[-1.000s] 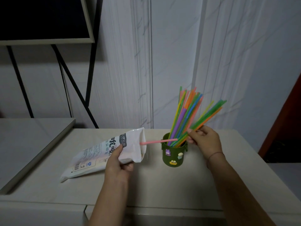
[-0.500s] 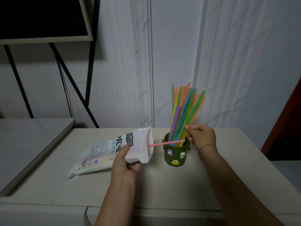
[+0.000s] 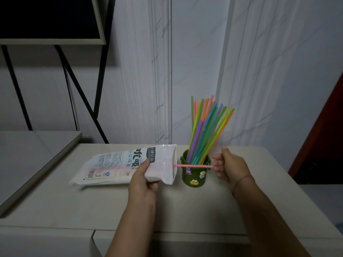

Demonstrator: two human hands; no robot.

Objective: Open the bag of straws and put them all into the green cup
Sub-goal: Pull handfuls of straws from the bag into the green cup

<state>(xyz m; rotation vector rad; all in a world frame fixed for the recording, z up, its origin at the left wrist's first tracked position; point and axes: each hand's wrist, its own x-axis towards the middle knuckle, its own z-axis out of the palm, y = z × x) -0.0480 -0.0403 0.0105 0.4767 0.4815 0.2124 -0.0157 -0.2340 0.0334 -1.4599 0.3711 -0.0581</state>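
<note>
Left hand (image 3: pixel 142 179) gripping the white plastic bag (image 3: pixel 111 164), right hand (image 3: pixel 230 167) pinching the thin pink straw (image 3: pixel 193 166), we next draw it out for the green cup (image 3: pixel 194 178).

The straw bag (image 3: pixel 115 164) is thin, glossy plastic film, wrinkled and clear near its mouth. The straws (image 3: pixel 206 130) and the pink straw (image 3: pixel 193 166) look like smooth plastic. The green cup (image 3: pixel 193 179) and the table top (image 3: pixel 185 210) look matt.
</note>
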